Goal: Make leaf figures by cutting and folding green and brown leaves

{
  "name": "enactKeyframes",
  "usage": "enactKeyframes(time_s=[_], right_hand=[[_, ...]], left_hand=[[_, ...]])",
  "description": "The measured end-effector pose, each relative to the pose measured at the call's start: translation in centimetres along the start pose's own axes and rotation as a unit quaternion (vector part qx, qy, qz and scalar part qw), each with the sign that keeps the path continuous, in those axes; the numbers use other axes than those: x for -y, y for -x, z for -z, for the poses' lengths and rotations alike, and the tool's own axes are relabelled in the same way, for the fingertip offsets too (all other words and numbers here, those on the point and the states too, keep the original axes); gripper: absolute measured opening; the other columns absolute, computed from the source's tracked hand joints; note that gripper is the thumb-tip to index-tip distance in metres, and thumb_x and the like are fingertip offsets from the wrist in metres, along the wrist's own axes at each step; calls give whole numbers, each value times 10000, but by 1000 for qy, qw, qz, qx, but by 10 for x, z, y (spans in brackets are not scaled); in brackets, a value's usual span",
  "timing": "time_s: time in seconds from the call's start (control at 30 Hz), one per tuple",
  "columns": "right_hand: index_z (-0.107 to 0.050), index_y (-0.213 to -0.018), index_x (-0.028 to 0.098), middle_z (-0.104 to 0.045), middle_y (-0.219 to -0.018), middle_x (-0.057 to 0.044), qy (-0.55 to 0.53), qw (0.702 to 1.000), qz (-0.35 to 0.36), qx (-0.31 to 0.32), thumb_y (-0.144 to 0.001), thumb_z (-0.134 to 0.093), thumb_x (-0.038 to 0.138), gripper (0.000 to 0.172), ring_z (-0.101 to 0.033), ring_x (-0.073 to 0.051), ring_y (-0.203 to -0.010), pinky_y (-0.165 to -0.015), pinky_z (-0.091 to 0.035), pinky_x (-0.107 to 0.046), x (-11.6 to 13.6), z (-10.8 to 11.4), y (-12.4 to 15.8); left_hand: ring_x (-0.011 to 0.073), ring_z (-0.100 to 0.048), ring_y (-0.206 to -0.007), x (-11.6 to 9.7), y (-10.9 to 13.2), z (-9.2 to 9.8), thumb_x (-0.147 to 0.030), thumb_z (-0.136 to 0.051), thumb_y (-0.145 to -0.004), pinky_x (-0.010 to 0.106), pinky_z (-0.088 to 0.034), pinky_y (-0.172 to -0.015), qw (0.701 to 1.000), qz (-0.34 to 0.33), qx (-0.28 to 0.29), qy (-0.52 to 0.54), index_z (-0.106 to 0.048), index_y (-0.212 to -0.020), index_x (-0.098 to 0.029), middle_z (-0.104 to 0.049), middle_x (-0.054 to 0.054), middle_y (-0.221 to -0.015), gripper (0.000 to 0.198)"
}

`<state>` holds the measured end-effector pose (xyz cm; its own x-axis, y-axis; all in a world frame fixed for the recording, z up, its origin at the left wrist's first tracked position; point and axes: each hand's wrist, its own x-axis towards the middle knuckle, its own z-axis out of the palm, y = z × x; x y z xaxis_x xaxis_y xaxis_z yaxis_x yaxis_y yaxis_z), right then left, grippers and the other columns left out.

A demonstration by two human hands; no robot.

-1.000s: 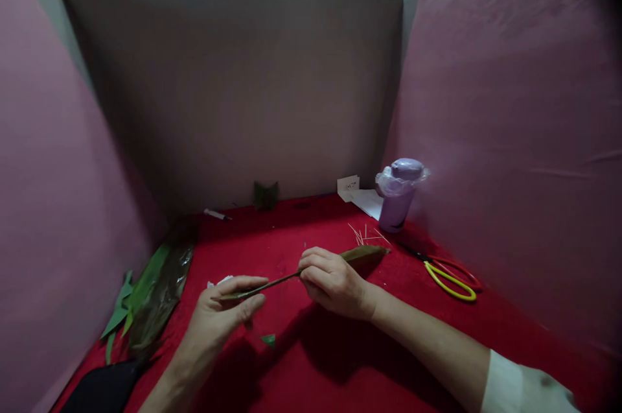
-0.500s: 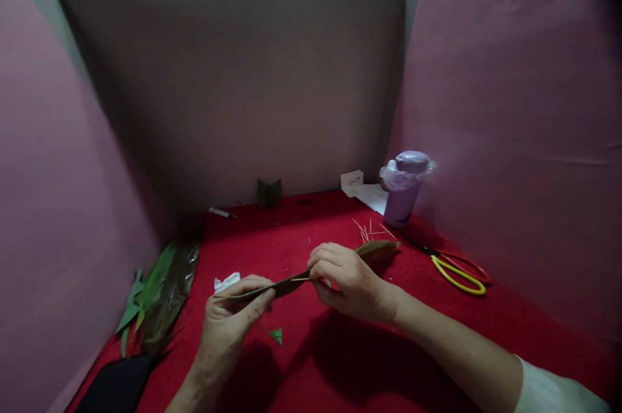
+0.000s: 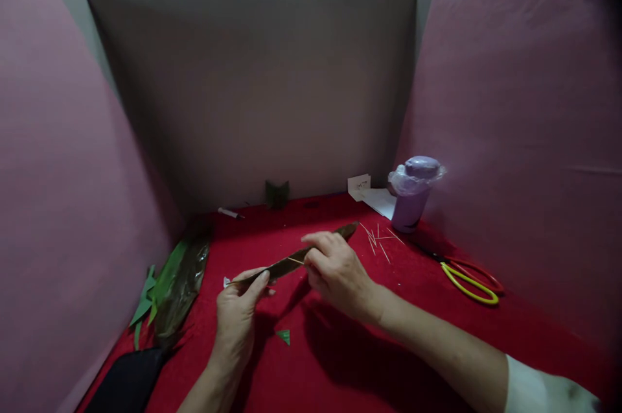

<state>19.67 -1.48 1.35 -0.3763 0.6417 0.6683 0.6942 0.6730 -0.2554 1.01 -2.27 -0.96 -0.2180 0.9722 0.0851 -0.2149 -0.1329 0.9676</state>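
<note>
A long dark leaf (image 3: 284,266) is held above the red cloth, slanting up to the right. My left hand (image 3: 239,312) pinches its lower left end, thumb on the near side. Between the fingers of my right hand (image 3: 335,270) is a toothpick (image 3: 295,260), its visible end lying against the leaf's face. Whether the tip pierces the leaf, I cannot tell. Beyond the right hand, the leaf's far tip sticks out, near several loose toothpicks (image 3: 374,239) on the cloth. A small green leaf scrap (image 3: 284,336) lies below the hands.
Scissors (image 3: 469,280) with red and yellow handles lie at right, near a purple plastic-wrapped cup (image 3: 411,205). White papers (image 3: 379,201) and a folded leaf piece (image 3: 276,194) are at the back, with a syringe (image 3: 230,212). More leaves (image 3: 177,290) and a black object (image 3: 126,380) lie left.
The leaf's right end has swung up and left, and the right hand now sits a little higher on it. The view has shifted slightly.
</note>
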Motion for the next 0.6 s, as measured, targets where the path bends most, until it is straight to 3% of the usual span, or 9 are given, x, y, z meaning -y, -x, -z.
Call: enactKeyframes(time_s=[0.1, 0.17, 0.3, 0.6], right_hand=[[-517, -780, 175, -568, -606, 10, -49, 996, -71, 25, -797, -468, 86, 103, -501, -121, -529, -535, -375, -232, 14, -12, 17], [-513, -810, 185, -503, -522, 62, -113, 985, -120, 42, -797, -466, 88, 109, -421, -83, -430, -458, -317, -195, 23, -16, 23], [-532, -750, 185, -478, -510, 67, -235, 950, -204, 42, -777, -476, 97, 108, -402, -73, -438, -436, -276, -183, 35, -15, 20], [-522, -674, 174, -441, -468, 74, -265, 940, -214, 30, -724, -473, 57, 137, -366, -65, -417, -425, -263, -177, 38, -13, 17]], left_hand=[[154, -630, -620, 7, -1, -3, -249, -751, -594, 266, -520, -573, 1000, 21, 6, 20, -693, -748, -141, -678, 11, -686, 197], [151, -638, -618, 7, 1, -5, -248, -744, -607, 270, -527, -603, 999, 24, 18, 16, -700, -763, -146, -691, 13, -691, 191], [142, -641, -608, 4, 7, -9, -244, -734, -622, 262, -525, -640, 999, 15, 38, 0, -716, -767, -171, -706, 6, -678, 164], [139, -636, -622, 1, 11, -11, -204, -739, -618, 232, -521, -629, 998, -4, 56, -11, -726, -735, -202, -724, -5, -704, 118]])
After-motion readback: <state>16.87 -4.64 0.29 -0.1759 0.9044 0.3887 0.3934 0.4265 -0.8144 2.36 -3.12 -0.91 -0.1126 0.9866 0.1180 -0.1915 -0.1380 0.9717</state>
